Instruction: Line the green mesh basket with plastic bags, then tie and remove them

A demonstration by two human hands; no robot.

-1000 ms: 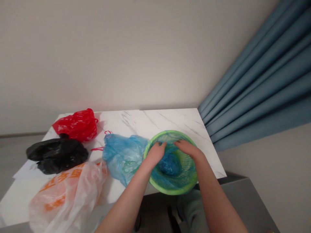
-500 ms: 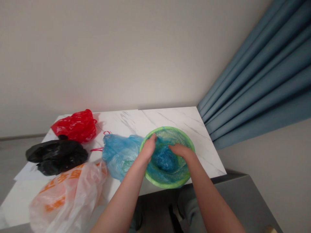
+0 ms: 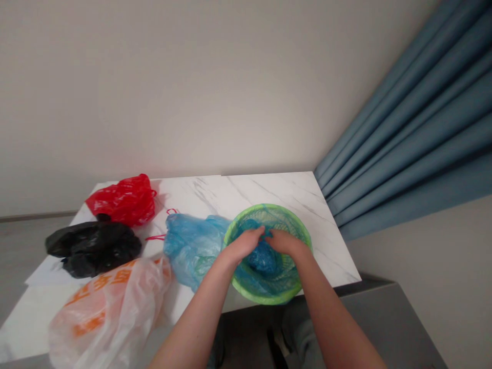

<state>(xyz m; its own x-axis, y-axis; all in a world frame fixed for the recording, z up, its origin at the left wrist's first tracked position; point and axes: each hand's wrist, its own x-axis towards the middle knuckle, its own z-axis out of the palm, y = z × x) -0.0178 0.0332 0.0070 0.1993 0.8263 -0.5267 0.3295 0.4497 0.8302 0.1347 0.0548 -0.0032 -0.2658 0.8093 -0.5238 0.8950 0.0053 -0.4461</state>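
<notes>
A marble table (image 3: 277, 192) stands against a pale wall (image 3: 192, 87), with a blue curtain (image 3: 407, 123) hanging to the right. Across the table lie several plastic bags: a red bag (image 3: 123, 202) at the far left, a black bag (image 3: 92, 248) on a white paper sheet (image 3: 40, 274), and a large white bag (image 3: 107, 315) with orange print nearest the person. A loose blue bag (image 3: 190, 251) lies just beside a round green basket (image 3: 307, 246), which sits near the table's front edge.

Inside the basket is a wadded blue bag (image 3: 263, 259), with thin blue film spread up the mesh around it. The film looks light, soft and slippery, and likely to crumple and shift under any pressure. The wad's gathered bulk seems the surest place to take hold, since the thin edges may slide through the fingers.

The left hand (image 3: 244, 245) and right hand (image 3: 286, 242) arch side by side over the wad, with their fingers curved down and almost meeting. Both rest at or just above the plastic, but whether either has firm hold of it cannot be told.
</notes>
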